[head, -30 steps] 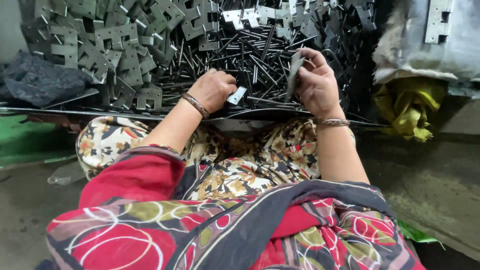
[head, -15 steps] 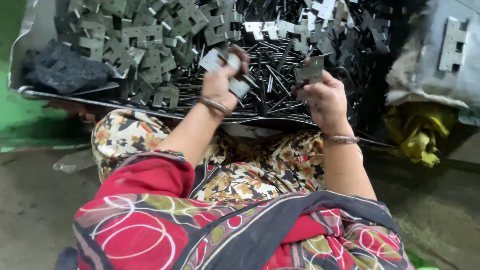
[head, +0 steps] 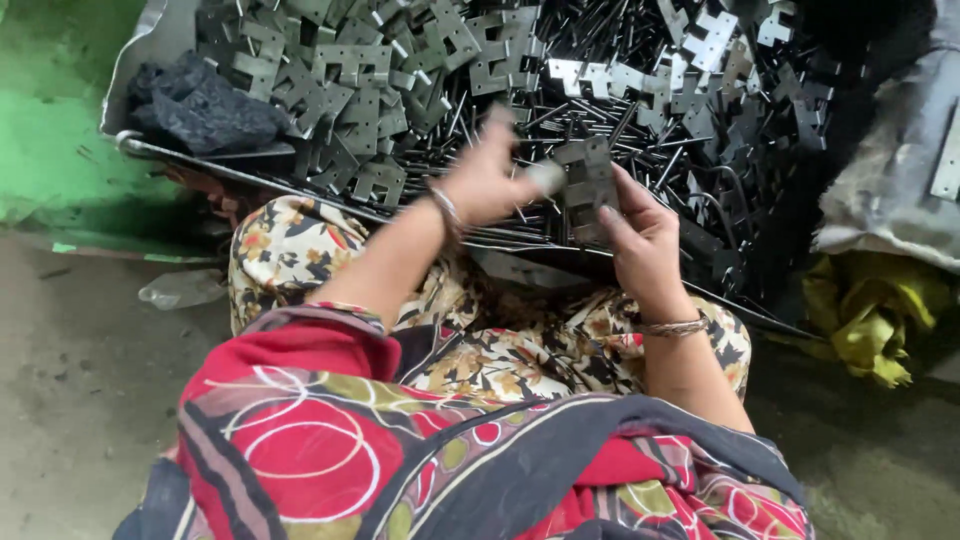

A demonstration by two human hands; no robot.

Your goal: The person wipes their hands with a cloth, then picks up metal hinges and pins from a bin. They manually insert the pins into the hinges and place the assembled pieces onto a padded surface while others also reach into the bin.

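Note:
My right hand (head: 640,235) grips a grey stamped metal hinge plate (head: 588,185), held upright above the near rim of a big metal tray (head: 150,150). My left hand (head: 485,180) is raised beside it, fingers pinched on a small pale metal piece (head: 546,177) that touches the plate's left edge. The left hand is blurred. Below both hands the tray holds a heap of grey notched hinge plates (head: 350,90) on the left and thin dark metal pins (head: 600,110) in the middle.
A crumpled black cloth (head: 200,105) lies in the tray's left corner. A yellow rag (head: 870,310) and a grey sack (head: 900,190) sit at the right. Green-painted floor (head: 50,140) is at left, with a clear plastic scrap (head: 180,288) on the concrete.
My left hand lifted from the pile with a small piece and came across to the plate in my right hand. The view shifted to the right and nearer.

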